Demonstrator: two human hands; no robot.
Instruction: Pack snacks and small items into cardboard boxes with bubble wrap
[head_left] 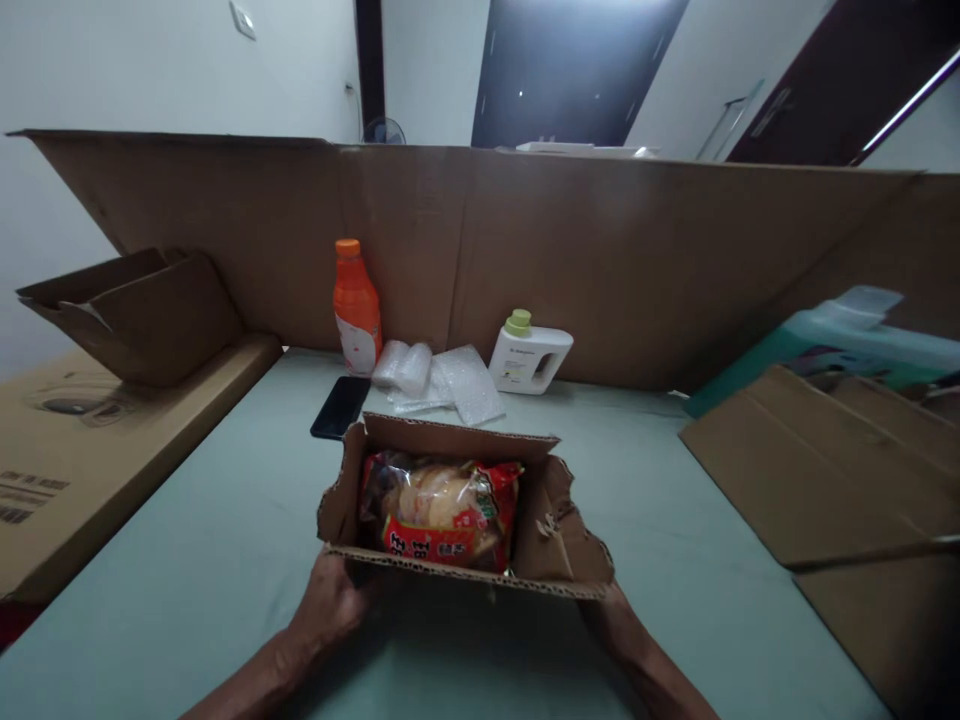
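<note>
A small cardboard box (559,530) with its top flaps up is held between my two hands over the table. Inside it lies a shiny red and clear packet of food (442,505), with a bare strip of box floor at its right. My left hand (341,595) grips the box's near left corner, its fingers hidden beneath and behind the wall. At the near right corner, my right hand (606,610) holds the box from the side; those fingers are mostly hidden too.
Beyond the box are a black phone (340,407), bubble wrap (471,385), an orange bottle (356,310) and a white jug with a green cap (529,358). A cardboard wall (585,260) stands behind. Cardboard boxes (847,470) and a teal jug (795,345) are at right; more boxes (165,320) at left.
</note>
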